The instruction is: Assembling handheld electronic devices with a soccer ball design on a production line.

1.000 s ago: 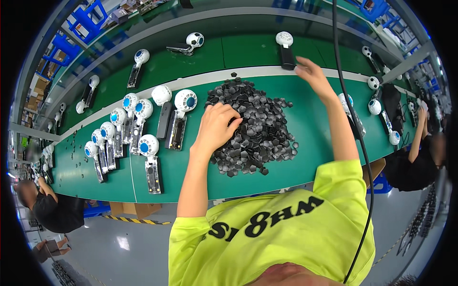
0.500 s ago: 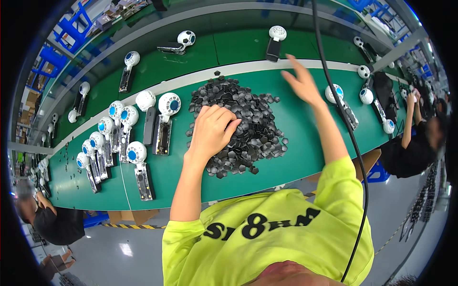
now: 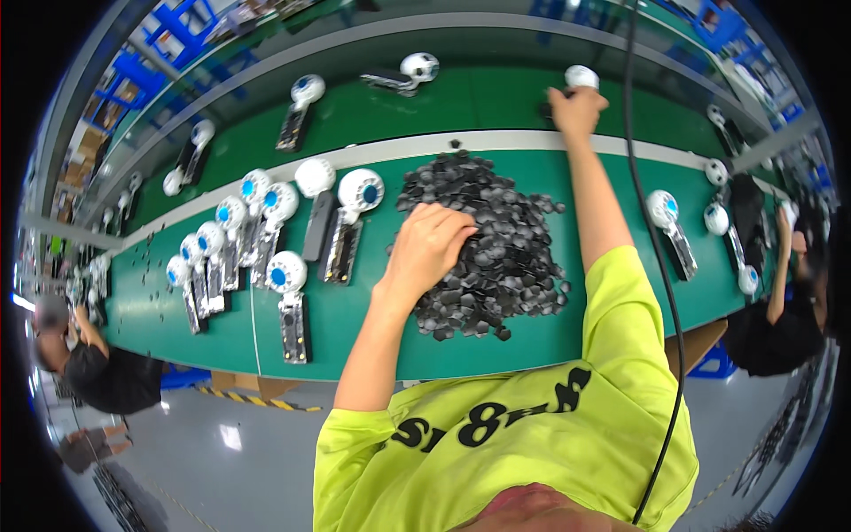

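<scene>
Pentagons (image 3: 496, 253), black and loose, lie heaped by the left hand (image 3: 431, 250), whose grip, like that of the right hand (image 3: 578, 113) at a white-headed handheld fan (image 3: 581, 76) on the rear green belt (image 3: 501, 99), cannot be told, while a football-headed fan (image 3: 419, 66) there already bears black patches.

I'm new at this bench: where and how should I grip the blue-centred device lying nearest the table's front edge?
Probably by its long, narrow body, thumb and fingers on the two long sides, coming from the near side: the body's free end points that way, while the bulky round head sits at the far end.
</scene>
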Demonstrator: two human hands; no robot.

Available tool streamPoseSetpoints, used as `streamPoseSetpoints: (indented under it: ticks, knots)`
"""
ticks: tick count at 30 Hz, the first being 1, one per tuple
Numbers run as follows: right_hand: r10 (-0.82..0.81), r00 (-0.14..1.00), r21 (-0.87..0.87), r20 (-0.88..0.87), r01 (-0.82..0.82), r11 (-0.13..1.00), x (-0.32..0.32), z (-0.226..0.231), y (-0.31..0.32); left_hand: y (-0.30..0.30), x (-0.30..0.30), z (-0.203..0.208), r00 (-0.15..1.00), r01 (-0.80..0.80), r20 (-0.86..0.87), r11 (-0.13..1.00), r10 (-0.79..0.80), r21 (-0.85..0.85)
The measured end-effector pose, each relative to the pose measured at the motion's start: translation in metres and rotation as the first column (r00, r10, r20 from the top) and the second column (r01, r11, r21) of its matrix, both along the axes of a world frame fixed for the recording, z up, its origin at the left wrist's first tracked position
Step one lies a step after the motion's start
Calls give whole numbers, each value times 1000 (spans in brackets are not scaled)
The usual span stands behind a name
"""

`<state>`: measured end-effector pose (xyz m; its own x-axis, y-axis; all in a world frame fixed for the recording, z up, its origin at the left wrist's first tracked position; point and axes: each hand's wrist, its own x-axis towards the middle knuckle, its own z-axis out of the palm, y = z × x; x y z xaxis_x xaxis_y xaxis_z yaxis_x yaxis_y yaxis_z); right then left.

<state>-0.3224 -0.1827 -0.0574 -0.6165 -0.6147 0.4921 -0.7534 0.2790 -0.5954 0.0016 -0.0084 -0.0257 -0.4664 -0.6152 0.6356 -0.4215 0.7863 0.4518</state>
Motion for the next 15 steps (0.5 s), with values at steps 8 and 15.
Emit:
streamPoseSetpoints:
  ticks: [8,15]
  knots:
    - [337,683,-152,648,-318,936,-19,19,24,0,10,10,993,-73,-81,989,85,131]
    - [472,496,-43,729,-655,755,18,22,37,-2,9,6,986,-54,-148,986,78,160]
